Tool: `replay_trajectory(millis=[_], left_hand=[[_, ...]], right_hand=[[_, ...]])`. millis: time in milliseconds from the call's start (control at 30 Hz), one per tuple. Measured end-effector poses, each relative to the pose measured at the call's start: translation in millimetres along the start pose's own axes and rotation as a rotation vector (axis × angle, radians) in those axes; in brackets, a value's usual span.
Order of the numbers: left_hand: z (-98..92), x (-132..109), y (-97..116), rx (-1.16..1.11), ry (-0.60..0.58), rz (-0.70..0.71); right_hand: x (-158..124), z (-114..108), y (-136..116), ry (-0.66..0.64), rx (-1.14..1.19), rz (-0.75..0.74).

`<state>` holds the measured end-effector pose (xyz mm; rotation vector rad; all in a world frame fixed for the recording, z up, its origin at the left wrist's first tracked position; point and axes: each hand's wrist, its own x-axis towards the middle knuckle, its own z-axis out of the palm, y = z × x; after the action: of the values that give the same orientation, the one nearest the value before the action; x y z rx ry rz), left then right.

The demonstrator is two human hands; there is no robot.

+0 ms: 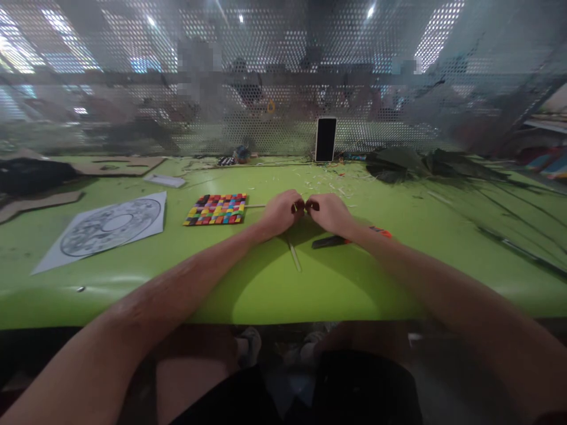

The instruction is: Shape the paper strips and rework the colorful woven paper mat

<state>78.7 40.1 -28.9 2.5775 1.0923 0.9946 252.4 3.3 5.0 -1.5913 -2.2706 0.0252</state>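
Observation:
My left hand (283, 211) and my right hand (328, 211) meet above the middle of the green table, fingertips pinched almost together. Whatever is between the fingers is too small to make out. From under my left hand a pale thin strip (295, 255) slants toward me on the table. To the left lies a flat woven mat of many-coloured squares (217, 209), with a pale thin stick (254, 206) running from its right edge toward my left hand. Below my right wrist is a utility knife (328, 242) with a dark end and an orange end, partly hidden by the forearm.
On the green table (274, 295) lie a sheet with a printed ring pattern (113, 227), a small white tray (166, 180), cardboard pieces (119, 165) and pale shavings (339, 188). A phone-like device (326, 140) stands against the perforated metal screen (283, 133). Dark leaves (398, 162) spread at right.

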Motion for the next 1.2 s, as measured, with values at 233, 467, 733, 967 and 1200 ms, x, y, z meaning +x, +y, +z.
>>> replay_trajectory(millis=[233, 467, 733, 967, 1200], left_hand=[[-1.4, -2.4, 4.1, 0.045, 0.001, -0.021], [-0.8, -5.7, 3.7, 0.133, 0.006, 0.025], [0.0, -2.8, 3.3, 0.074, 0.047, -0.026], [0.2, -1.8, 0.7, 0.025, 0.041, -0.059], [-2.6, -1.9, 1.7, 0.011, 0.039, -0.081]], right_hand=[[-0.1, 0.6, -1.3, -0.023, -0.021, -0.001], [1.5, 8.6, -1.0, -0.065, -0.016, -0.031], [1.4, 1.8, 0.9, -0.021, -0.005, 0.061], [2.8, 1.4, 9.0, 0.055, 0.016, 0.072], [6.9, -4.3, 18.3, 0.079, 0.016, 0.165]])
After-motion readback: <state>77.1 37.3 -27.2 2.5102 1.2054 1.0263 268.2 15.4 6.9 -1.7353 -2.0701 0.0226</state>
